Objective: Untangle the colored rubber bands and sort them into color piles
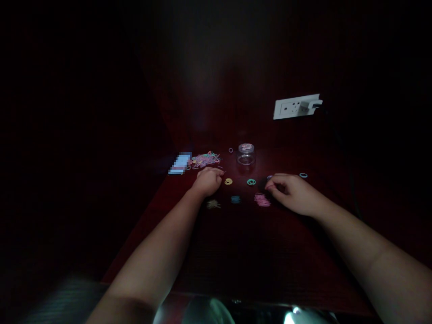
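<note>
The scene is very dark. My left hand (208, 181) rests on a dark red table (236, 243), fingers curled, just in front of a mixed heap of small coloured elastic bands (205, 159); it seems to pinch something thin, but I cannot make it out. My right hand (290, 192) lies curled on the table beside a pink pile of bands (262, 200). Between the hands sit small sorted piles: yellow (228, 181), green (251, 182), blue (235, 199) and pale (213, 204). A small clear jar (246, 154) stands behind them.
A white wall socket (292, 108) with a plug in it sits on the back wall at the right. A blurred blue packet (180, 163) lies left of the heap. Single bands lie at the far right (303, 175) and near the jar (231, 150).
</note>
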{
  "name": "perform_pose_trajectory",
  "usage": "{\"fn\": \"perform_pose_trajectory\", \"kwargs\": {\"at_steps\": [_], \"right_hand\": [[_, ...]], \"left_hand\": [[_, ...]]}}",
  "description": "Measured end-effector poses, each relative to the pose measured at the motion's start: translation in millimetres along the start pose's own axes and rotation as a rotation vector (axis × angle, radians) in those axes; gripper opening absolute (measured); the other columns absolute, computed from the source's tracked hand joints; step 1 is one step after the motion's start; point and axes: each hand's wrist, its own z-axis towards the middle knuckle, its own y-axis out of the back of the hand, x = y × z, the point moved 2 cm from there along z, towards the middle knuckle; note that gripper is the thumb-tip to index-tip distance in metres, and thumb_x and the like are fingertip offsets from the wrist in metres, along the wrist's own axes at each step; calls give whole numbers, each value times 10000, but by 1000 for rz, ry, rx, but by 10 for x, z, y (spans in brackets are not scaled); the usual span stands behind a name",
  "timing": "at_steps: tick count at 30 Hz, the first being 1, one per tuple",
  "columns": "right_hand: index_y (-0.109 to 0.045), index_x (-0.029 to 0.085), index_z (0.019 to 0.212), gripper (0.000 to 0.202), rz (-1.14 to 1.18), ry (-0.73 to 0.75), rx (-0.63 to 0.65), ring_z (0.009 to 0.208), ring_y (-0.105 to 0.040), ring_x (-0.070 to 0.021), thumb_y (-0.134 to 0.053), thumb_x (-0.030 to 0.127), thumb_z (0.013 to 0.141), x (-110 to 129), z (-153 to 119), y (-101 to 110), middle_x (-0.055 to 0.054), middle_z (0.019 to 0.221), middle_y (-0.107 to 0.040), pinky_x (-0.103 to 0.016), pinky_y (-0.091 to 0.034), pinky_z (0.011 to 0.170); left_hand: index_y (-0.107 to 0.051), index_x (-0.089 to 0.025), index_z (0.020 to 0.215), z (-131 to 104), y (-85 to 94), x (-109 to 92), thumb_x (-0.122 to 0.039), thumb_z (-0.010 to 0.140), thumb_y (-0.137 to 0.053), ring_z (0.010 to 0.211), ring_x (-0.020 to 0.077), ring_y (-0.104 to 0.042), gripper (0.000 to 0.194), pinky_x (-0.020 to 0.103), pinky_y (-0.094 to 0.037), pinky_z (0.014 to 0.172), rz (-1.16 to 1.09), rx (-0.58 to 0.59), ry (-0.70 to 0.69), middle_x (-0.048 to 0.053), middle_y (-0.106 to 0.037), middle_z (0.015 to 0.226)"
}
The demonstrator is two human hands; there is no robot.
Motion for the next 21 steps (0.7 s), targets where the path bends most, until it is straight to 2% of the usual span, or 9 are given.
{"fn": "perform_pose_trajectory", "kwargs": {"at_steps": [4, 9, 12, 14, 17, 21], "right_hand": [[-674, 198, 790, 149, 6, 0, -11, 696, -597, -184, -538, 199, 852, -17, 3, -14, -38, 774, -667, -299, -453, 657], [-658, 189, 902, 96, 17, 26, -92, 687, -579, -165, -581, 199, 846, 1, 5, -45, -23, 769, -626, -279, -446, 645], [-632, 195, 1024, 190, 48, 47, -164, 664, -562, -152, -627, 208, 834, 34, 5, -54, -12, 782, -608, -267, -437, 619], [-631, 200, 1032, 192, 66, 78, -190, 670, -558, -149, -634, 210, 840, 67, 3, -47, -14, 796, -604, -265, -434, 619], [-654, 197, 891, 51, 79, 136, -180, 684, -556, -150, -608, 211, 873, 124, -1, -23, -14, 758, -586, -266, -430, 636], [-651, 194, 784, 124, 91, 163, -161, 676, -549, -147, -593, 215, 893, 169, -7, 8, -12, 720, -577, -268, -424, 639]], "left_hand": [[-720, -197, 1126, -14, 67, -73, -139, 839, -493, 1193, 200, -602, 370, 364, -425, 1120, -39, -54, -67, 38, -699, 1230], [-694, -216, 1136, -166, 244, -449, -144, 841, -555, 1162, 202, -606, 334, 432, -449, 1090, -193, -220, -407, 34, -710, 1193], [-664, -251, 1176, -304, 292, -719, -136, 852, -548, 1158, 205, -605, 362, 455, -480, 1041, -263, -191, -568, 23, -710, 1188], [-656, -264, 1181, -378, 294, -851, -137, 857, -547, 1148, 204, -608, 365, 448, -494, 1017, -288, -168, -612, 17, -707, 1191], [-667, -252, 1141, -439, 277, -957, -131, 861, -543, 1121, 197, -621, 329, 420, -512, 987, -313, -148, -639, 27, -714, 1169], [-664, -249, 1090, -456, 276, -977, -147, 876, -543, 1077, 187, -644, 266, 409, -525, 959, -349, -177, -623, 25, -726, 1128]]}}
